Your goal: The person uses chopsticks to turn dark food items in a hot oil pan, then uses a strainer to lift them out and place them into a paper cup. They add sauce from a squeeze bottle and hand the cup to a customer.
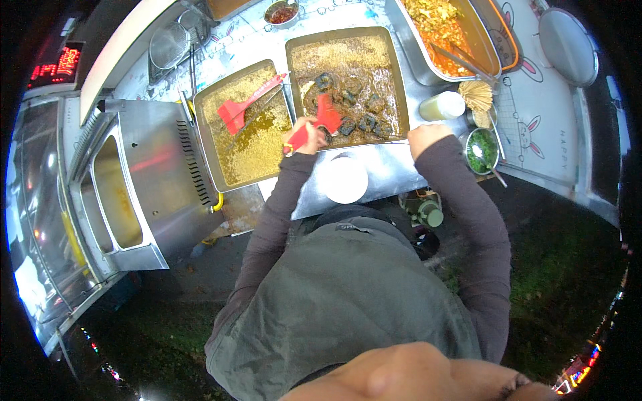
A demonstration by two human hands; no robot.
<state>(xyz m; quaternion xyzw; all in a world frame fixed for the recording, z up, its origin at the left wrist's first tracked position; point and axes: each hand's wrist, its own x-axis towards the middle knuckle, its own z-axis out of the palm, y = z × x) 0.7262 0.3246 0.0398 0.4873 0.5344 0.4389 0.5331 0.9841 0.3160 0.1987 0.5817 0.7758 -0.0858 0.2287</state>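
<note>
My left hand (306,138) is closed around the red handle of a spatula. The spatula's broad red head (327,113) lies over a rectangular pan (402,87) of brown oily liquid. Several dark chunks (367,123) sit in that liquid, mostly around the head and to its right. At the pan's near right corner, my right hand (428,138) is curled into a fist; what it holds, if anything, is hidden. A white round dish (344,180) stands on the metal counter between my forearms. A second red spatula (246,105) rests across the narrower oily pan (209,144) on the left.
A metal fryer (157,167) stands left, with mesh strainers (169,45) behind. At right are a white-capped bottle (443,105), a bowl of chopped greens (481,150) and a deep tray (491,63) of orange-red food with tongs. A chili bowl (281,13) sits at the back.
</note>
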